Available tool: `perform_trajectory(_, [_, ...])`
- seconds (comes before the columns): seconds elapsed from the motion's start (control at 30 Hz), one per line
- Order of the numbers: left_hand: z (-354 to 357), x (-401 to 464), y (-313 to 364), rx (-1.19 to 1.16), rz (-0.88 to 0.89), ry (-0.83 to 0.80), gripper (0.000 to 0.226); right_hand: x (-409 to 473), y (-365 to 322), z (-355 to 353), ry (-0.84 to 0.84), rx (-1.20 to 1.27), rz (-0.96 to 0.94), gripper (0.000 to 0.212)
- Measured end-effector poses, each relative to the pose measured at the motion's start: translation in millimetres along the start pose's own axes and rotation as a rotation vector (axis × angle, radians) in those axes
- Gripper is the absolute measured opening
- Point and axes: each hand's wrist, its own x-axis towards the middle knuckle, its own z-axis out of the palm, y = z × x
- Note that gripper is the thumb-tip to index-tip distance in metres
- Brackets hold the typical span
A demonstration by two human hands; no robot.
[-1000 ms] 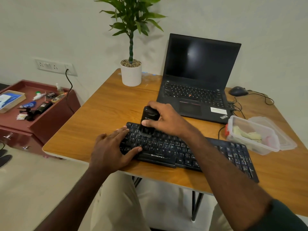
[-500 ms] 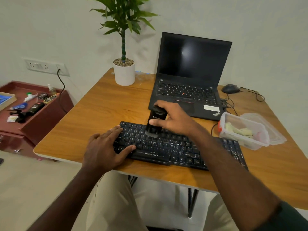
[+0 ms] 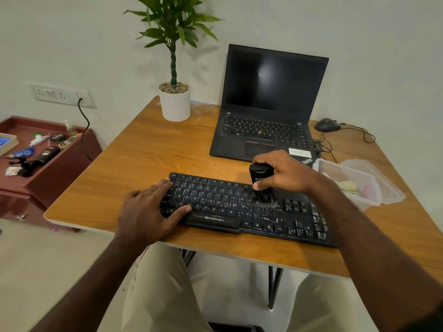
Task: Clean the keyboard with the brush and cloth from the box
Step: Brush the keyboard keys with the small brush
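Keyboard (image 3: 249, 209) lies on tabletop (image 3: 148, 161), long axis running left to right across person's front. Right hand (image 3: 285, 172) clamped on brush (image 3: 260, 182), bristles down on keys right of centre. Left hand (image 3: 148, 209) flat, fingers straight, pressing keyboard's left end. Unbrushed keys likely lie further right, nearer right hand. Box (image 3: 374, 188) stands just right of keyboard, cloth (image 3: 347, 185) inside.

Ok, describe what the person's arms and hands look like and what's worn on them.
Both forearms are bare, with no watch, ring, or glove visible on the left hand or right hand. A dark green sleeve shows at the upper right arm, at the frame's lower right corner. The left arm's sleeve is out of view.
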Motion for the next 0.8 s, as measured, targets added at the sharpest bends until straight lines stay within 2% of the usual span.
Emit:
perform_trajectory(0.17, [0, 0, 0, -0.003, 0.000, -0.007, 0.090, 6, -7, 18, 0.034, 0.063, -0.058, 0.022])
perform_trajectory(0.33, [0, 0, 0, 0.005, 0.008, -0.009, 0.089, 16, -21, 35, 0.153, 0.199, -0.173, 0.027])
perform_trajectory(0.6, [0, 0, 0, 0.003, 0.007, 0.007, 0.086, -18, 11, 5, 0.031, 0.058, -0.082, 0.021])
perform_trajectory(0.7, [0, 1, 0, -0.002, -0.002, 0.006, 0.087, -31, 22, -10, 0.063, 0.056, -0.049, 0.022])
perform_trajectory(0.8, [0, 0, 1, -0.003, -0.008, 0.007, 0.087, -32, 24, -4, 0.121, 0.159, -0.053, 0.024])
